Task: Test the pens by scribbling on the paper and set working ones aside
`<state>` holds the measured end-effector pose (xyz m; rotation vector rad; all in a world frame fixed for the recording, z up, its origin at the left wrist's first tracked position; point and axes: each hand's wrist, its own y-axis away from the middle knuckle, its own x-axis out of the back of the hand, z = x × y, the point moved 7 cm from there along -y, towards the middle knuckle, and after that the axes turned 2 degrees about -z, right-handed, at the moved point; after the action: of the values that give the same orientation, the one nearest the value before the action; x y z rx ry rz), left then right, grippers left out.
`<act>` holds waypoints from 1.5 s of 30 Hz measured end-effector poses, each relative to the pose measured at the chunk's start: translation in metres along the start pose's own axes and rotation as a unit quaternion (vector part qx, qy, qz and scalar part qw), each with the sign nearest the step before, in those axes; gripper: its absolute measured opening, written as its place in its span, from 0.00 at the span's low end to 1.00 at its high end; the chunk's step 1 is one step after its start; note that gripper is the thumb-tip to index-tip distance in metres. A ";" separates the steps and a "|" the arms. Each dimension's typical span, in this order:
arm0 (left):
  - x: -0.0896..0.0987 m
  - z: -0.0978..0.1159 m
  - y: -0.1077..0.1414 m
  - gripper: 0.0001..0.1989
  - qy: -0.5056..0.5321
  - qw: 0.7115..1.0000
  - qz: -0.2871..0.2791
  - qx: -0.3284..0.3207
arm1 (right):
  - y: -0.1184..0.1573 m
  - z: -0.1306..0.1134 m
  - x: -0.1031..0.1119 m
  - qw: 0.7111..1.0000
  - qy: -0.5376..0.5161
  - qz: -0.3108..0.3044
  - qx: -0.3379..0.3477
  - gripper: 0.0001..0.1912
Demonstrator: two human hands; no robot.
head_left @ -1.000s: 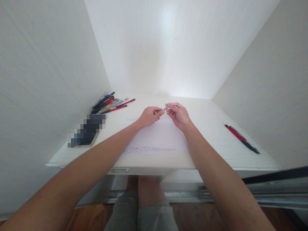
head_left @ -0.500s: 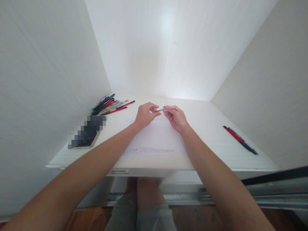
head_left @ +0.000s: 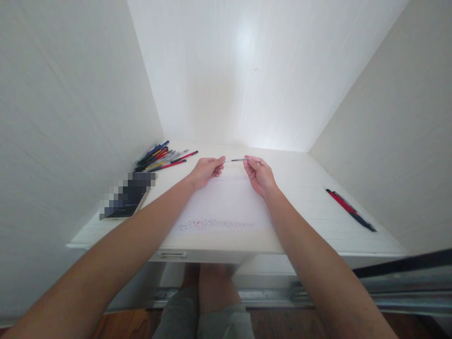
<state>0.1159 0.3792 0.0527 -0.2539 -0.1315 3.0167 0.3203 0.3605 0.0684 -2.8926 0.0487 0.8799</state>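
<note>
Between the fingertips of my right hand [head_left: 260,175] is a slim grey-and-black pen [head_left: 239,160], its dark thin end pointing left. My left hand [head_left: 207,172] is closed in a pinch just left of that end, with a small gap between. A pale bit shows at the left fingertips, too small to name. Both hands are above the far part of a white sheet of paper [head_left: 226,202]. Small dark and reddish marks run in a band along the paper's near edge, and fainter marks lie near its far edge.
A heap of pens [head_left: 158,157] lies at the back left of the white desk [head_left: 300,212]. A phone [head_left: 129,197], partly blurred out, rests nearer on the left. Red and black pens [head_left: 349,209] lie on the right. White panels enclose the desk.
My hands have moved slightly apart. My left hand has shifted left and its fingers have curled in, and the pen's dark end now shows clear of it, held in my right hand.
</note>
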 end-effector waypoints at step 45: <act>-0.009 0.014 0.010 0.09 0.121 0.992 0.024 -0.008 | -0.007 -0.005 0.008 1.000 -0.008 -0.012 0.016 0.13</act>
<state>0.1218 0.3674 0.0666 -0.6279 -0.1291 3.0010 0.3304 0.3673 0.0683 -2.8504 0.0255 0.8914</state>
